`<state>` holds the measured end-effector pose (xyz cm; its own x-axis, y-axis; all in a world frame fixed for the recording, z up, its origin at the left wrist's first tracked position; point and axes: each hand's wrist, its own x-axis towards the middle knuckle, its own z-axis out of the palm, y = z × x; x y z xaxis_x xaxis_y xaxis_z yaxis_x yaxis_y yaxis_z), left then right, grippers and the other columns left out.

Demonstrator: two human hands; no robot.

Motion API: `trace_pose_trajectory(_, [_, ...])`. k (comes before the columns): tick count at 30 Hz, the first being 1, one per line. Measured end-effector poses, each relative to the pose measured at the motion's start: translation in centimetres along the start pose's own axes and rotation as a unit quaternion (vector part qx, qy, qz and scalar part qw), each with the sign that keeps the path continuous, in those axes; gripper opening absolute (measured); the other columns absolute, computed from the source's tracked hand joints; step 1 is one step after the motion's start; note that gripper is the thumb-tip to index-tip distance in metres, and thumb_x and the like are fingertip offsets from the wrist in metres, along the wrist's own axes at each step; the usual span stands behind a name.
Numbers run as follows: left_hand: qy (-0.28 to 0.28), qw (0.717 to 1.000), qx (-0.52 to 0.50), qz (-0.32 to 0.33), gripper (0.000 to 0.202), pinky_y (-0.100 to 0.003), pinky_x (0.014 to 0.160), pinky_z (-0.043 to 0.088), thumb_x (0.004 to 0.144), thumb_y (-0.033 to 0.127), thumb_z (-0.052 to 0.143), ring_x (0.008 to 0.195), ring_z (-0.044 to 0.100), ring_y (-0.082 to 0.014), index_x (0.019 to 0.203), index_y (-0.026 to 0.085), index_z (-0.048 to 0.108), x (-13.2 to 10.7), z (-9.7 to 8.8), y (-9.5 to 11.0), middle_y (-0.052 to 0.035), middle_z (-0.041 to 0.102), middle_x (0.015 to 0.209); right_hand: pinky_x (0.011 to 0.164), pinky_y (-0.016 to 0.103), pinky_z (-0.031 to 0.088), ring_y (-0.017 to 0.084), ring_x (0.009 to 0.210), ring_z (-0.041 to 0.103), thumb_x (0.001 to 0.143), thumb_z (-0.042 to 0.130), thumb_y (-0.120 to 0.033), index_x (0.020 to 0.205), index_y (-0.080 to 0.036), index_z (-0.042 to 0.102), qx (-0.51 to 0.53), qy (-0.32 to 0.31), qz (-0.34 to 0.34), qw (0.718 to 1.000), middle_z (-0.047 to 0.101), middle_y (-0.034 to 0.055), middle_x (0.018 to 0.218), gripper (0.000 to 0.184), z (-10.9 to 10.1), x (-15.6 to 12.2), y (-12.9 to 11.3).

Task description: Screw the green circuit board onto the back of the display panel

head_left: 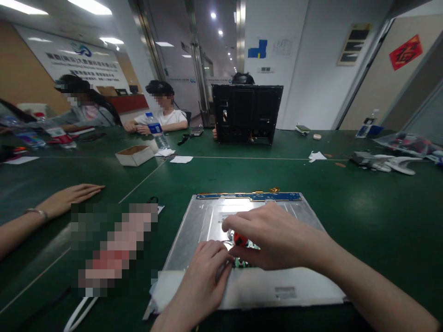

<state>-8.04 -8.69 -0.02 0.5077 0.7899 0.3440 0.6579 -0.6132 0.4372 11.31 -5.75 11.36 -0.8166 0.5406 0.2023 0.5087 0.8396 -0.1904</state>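
Note:
A flat LCD panel (204,216) lies face down in front of me, its silver metal back upward and a blue circuit strip (224,197) along its far edge. Near its middle, my right hand (273,235) curls its thumb and fingers round a red-and-black screwdriver handle (240,239); the tip is hidden. My left hand (211,267) rests on the panel just left of it, with fingers bent together at a small green circuit board (242,263). Whatever those fingertips pinch is covered. A whitish sheet (256,288) spans the panel's near part.
A co-worker's hand (72,198) lies flat on the green table (374,212) at left, beside a blurred-out item (117,244). Farther back are a small white box (134,155), a water bottle (156,130), an upright black monitor frame (247,115) and white gloves (394,163). Several people sit opposite.

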Motion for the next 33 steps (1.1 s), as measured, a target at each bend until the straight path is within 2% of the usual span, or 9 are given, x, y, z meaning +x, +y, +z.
trace_pose_trajectory(9, [-0.019, 1.0, -0.012, -0.018, 0.016, -0.035, 0.077, 0.041, 0.081, 0.007, 0.048, 0.085, 0.054, -0.0204, 0.082, 0.02, 0.057, -0.08, 0.1, 0.05, -0.0028, 0.059, 0.087, 0.053, 0.026, 0.025, 0.013, 0.065, 0.047, 0.081, 0.051, -0.021, 0.099, -0.017, 0.05, 0.024, -0.018, 0.0, 1.0, 0.06, 0.0029, 0.086, 0.018, -0.95, -0.58, -0.21])
trace_pose_trajectory(18, [-0.025, 0.999, -0.025, -0.022, 0.016, -0.036, 0.079, 0.041, 0.083, 0.01, 0.047, 0.087, 0.053, -0.0209, 0.086, 0.02, 0.058, -0.11, 0.17, -0.01, -0.0034, 0.059, 0.089, 0.054, 0.026, 0.026, 0.013, 0.067, 0.05, 0.087, 0.047, -0.023, 0.103, -0.018, 0.051, 0.012, -0.015, 0.013, 1.0, 0.063, 0.0029, 0.088, 0.018, -0.58, -0.44, -0.1])
trace_pose_trajectory(23, [-0.025, 0.999, -0.027, -0.02, 0.016, -0.036, 0.078, 0.041, 0.083, 0.009, 0.046, 0.087, 0.053, -0.0211, 0.086, 0.02, 0.058, -0.15, 0.14, 0.0, -0.0037, 0.059, 0.089, 0.055, 0.027, 0.028, 0.013, 0.067, 0.05, 0.089, 0.047, -0.025, 0.097, -0.019, 0.051, 0.005, -0.018, 0.017, 1.0, 0.062, 0.0014, 0.085, 0.012, -0.58, -0.43, 0.0])
trace_pose_trajectory(33, [-0.025, 0.999, -0.022, -0.013, 0.015, -0.036, 0.078, 0.04, 0.083, 0.008, 0.047, 0.085, 0.054, -0.0202, 0.085, 0.02, 0.056, -0.03, 0.1, 0.05, -0.0031, 0.058, 0.088, 0.052, 0.027, 0.025, 0.012, 0.065, 0.046, 0.082, 0.05, -0.021, 0.096, -0.018, 0.05, 0.015, -0.018, 0.0, 1.0, 0.061, 0.0016, 0.087, 0.014, -0.89, -0.5, -0.07])
